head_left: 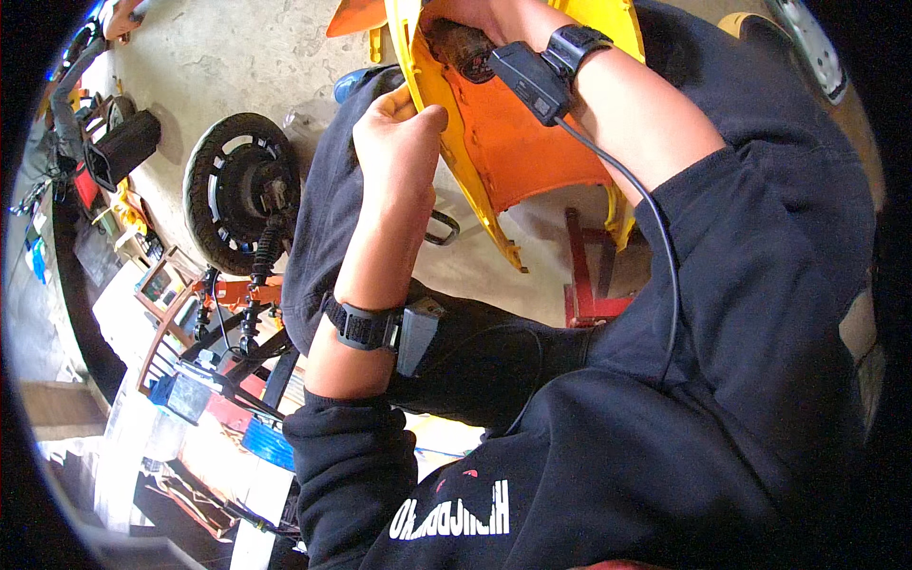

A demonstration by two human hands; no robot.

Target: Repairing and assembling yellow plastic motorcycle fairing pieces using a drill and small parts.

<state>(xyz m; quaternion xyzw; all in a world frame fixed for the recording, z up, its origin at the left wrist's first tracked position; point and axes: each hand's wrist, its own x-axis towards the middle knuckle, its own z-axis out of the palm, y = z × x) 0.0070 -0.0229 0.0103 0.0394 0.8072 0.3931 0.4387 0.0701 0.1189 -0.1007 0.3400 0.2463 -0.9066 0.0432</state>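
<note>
A curved yellow plastic body panel point(456, 180) with an orange inner face stands between my knees, its narrow tip pointing down toward me. My left hand point(404, 123) is closed on the panel's left edge, the fingers partly behind it. At the top of the view my right hand point(489, 17) reaches into the hollow of the panel, and its fingers are cut off or hidden there. Beside that hand, inside the hollow, sits a dark round part point(463, 49) that I cannot make out. Each wrist wears a black strap; a cabled black box point(532, 84) hangs at the right one.
Left of my leg stands a wheel with a black tyre point(214, 195), beside a spring shock absorber point(266, 249). A red metal stand point(594, 294) is under the panel. Tools and loose parts point(123, 142) lie at the far left, and a blue coil point(269, 444) lies lower down.
</note>
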